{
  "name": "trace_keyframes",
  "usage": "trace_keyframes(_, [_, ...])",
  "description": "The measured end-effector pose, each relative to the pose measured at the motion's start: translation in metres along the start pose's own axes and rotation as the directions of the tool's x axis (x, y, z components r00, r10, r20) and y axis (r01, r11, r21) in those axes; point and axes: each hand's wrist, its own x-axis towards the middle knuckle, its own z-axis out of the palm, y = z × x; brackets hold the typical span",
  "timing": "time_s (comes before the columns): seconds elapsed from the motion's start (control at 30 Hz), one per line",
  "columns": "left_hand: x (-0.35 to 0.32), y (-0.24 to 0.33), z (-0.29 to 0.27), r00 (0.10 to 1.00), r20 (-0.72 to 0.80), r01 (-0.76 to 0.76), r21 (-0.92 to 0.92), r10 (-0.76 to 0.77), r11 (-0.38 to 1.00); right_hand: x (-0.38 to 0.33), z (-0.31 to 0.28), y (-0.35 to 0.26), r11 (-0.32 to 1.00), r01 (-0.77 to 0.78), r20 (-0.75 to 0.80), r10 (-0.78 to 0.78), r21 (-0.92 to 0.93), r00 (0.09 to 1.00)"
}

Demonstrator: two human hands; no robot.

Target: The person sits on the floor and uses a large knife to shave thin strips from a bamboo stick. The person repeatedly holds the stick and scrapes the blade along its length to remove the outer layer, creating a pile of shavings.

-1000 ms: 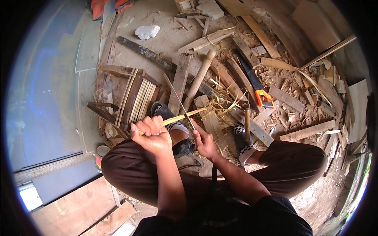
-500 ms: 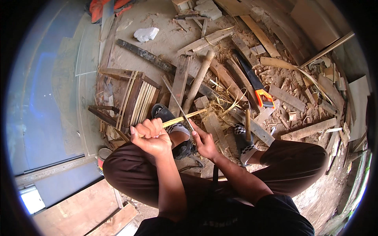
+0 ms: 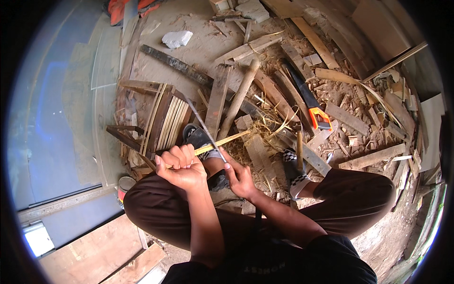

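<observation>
The left hand (image 3: 182, 165) is clamped on a pale bamboo strip (image 3: 227, 140) pointing to two o'clock, the right hand (image 3: 241, 177) grips a knife (image 3: 203, 124) across it, so shaving seems underway, needing steady strokes next.

- We see soft, even daylight, brightest on the sandy ground at the top.
- Our shadows are faint and diffuse; no hard glare.
- Fisheye bending curves the planks near the rim, inside a black vignette.
- The centre is sharp; the edges smear slightly.
</observation>
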Motion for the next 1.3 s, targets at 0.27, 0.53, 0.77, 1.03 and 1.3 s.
trace_keyframes(0.27, [-0.004, -0.001, 0.006, 1.0, -0.006, -0.009, 0.005, 0.009, 1.0, -0.014, -0.025, 0.091, 0.895, -0.442, -0.134, 0.445, 0.053, 0.885])
trace_keyframes(0.53, [-0.003, -0.003, 0.003, 1.0, 0.003, -0.007, 0.035, 0.007, 0.999, -0.003, -0.005, 0.038, 0.972, -0.223, -0.042, 0.226, 0.075, 0.973])
trace_keyframes(0.77, [-0.005, -0.002, 0.007, 1.0, 0.001, -0.013, 0.004, 0.013, 1.0, -0.007, -0.028, 0.081, 0.832, -0.547, -0.032, 0.551, 0.093, 0.834])
trace_keyframes(1.03, [0.0, -0.001, 0.006, 0.998, -0.033, -0.047, 0.027, 0.048, 0.999, -0.01, -0.021, 0.076, 0.849, -0.524, -0.027, 0.526, 0.066, 0.85])
trace_keyframes(1.3, [-0.005, -0.003, 0.013, 0.999, -0.035, -0.03, 0.002, 0.03, 1.0, -0.004, -0.024, 0.045, 0.883, -0.469, 0.038, 0.469, -0.005, 0.883])
